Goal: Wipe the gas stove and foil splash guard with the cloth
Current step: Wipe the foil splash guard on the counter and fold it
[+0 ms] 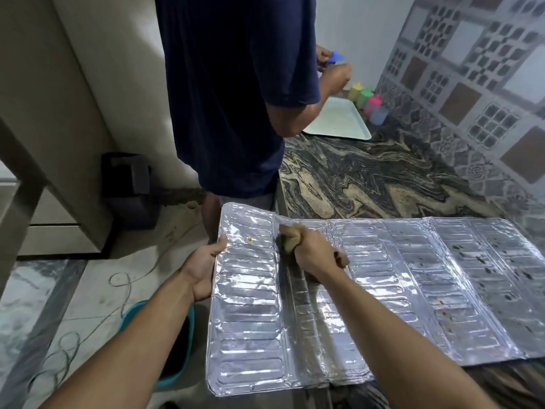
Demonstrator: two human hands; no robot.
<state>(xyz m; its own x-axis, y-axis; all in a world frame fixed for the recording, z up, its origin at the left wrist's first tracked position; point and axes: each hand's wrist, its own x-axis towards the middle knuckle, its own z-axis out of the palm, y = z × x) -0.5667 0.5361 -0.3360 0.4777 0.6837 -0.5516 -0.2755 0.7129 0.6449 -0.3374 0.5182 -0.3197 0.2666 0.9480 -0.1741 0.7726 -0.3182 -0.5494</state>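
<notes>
Foil splash guard (339, 293) lies flat on the marbled desk (383, 184), unfolded, w/ its left end hanging out past the desk edge over the floor (73, 293). Shiny embossed panels; dark and reddish specks on the right-hand panels, one small orange spot near the far left corner.

Left hand (203, 267) grips the guard's left edge, thumb on top of the foil, fingers underneath, out of sight. Right hand (312, 255) is closed in a fist round a brown cloth (290, 239), pressing it onto the foil near the far edge, approx. at the fold between 1st and 2nd panels from the left. Cloth bunches out on the far side of the fist, a bit also sticks out on the right side.

Gas stove not in view.

Second person in a dark blue shirt (230, 93) stands at the far left of the desk, hands up holding sth blue; can't tell what. Beside them, far end of desk: a pale tray (339, 119) and a row of small coloured containers (368, 101) (yellow, green, pink, blue) against the patterned tile wall (472, 78).

On the floor, near left: teal bucket (180, 346) partly under the left forearm and foil, plus a thin wire (88, 320) looping across the tiles. Dark box-like object (129, 187) on the floor further back, by the wall.
</notes>
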